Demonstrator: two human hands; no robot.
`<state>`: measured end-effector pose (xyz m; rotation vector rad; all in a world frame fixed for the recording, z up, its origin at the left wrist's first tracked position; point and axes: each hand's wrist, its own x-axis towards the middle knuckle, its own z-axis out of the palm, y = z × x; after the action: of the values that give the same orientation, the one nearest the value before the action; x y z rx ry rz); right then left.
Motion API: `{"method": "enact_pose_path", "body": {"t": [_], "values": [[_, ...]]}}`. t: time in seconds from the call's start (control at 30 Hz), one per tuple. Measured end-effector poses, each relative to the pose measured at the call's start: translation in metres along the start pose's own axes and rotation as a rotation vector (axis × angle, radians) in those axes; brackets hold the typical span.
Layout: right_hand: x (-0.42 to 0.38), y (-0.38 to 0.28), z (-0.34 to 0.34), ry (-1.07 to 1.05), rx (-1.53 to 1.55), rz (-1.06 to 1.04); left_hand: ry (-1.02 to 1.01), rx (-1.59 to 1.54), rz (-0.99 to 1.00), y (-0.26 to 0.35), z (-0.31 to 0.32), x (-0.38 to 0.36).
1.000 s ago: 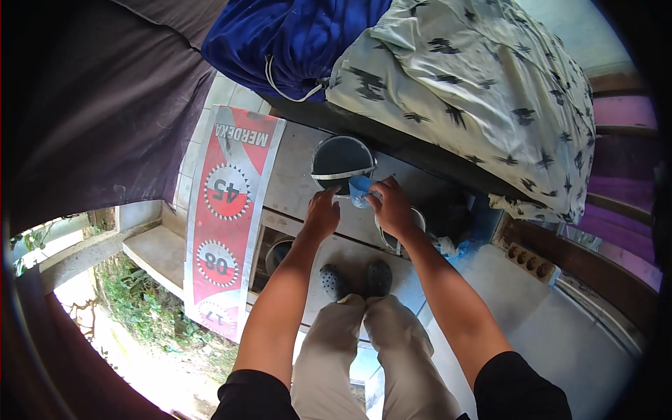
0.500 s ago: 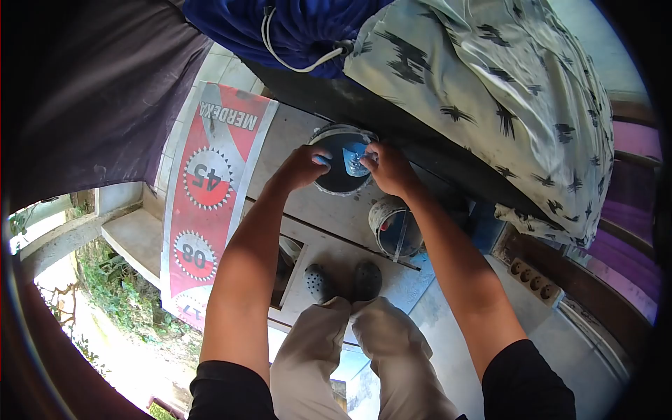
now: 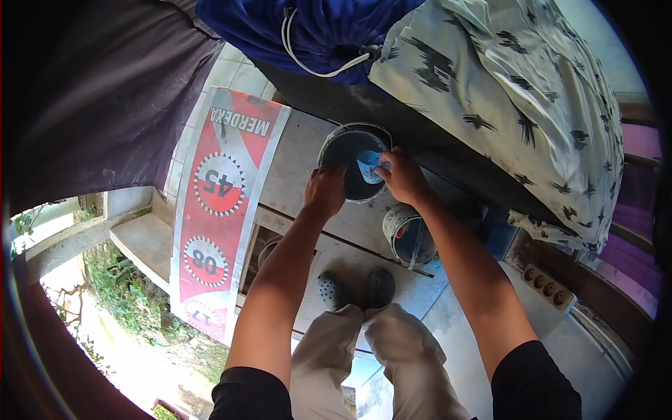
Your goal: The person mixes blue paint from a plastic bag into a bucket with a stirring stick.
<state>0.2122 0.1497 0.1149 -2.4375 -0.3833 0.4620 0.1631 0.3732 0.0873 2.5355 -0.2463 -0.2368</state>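
Observation:
A round bucket of dark blue paint (image 3: 350,143) stands on a wooden platform (image 3: 294,168) below me. My right hand (image 3: 402,175) holds a small blue plastic cup (image 3: 368,166) tilted over the bucket's mouth. My left hand (image 3: 324,190) rests on the bucket's near rim, its fingers curled over the edge. A smaller paint-stained bucket (image 3: 407,234) with a stick in it stands just to the right, near my dark shoes (image 3: 353,288).
A red and white banner (image 3: 224,203) with the numbers 45 and 08 hangs to the left of the platform. Blue cloth (image 3: 315,28) and patterned pale cloth (image 3: 504,91) hang above. A power strip (image 3: 549,288) lies at right. Greenery lies far below left.
My left hand has slid from the bucket's far left rim to its near rim. The cup has dipped lower and tilted over the paint. The view has shifted slightly.

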Motion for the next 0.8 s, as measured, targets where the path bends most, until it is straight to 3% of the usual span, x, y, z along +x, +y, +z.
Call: {"method": "enact_pose_path", "body": {"t": [0.07,0.1,0.17,0.4,0.8], "values": [[0.000,0.001,0.001,-0.024,-0.038,0.037,-0.088,0.277,-0.042,0.000,0.014,0.012],[-0.001,0.003,0.004,-0.027,-0.046,0.032,-0.081,0.271,-0.045,0.003,0.018,0.018],[-0.002,0.007,0.009,0.043,-0.050,-0.010,-0.327,0.425,-0.122,0.006,0.022,0.030],[0.004,0.002,0.014,-0.079,-0.151,-0.026,-0.281,0.394,-0.191,0.007,0.035,0.037],[0.039,-0.010,0.026,-0.207,-0.427,-0.033,-0.169,0.329,-0.135,0.004,0.037,0.020]]}}
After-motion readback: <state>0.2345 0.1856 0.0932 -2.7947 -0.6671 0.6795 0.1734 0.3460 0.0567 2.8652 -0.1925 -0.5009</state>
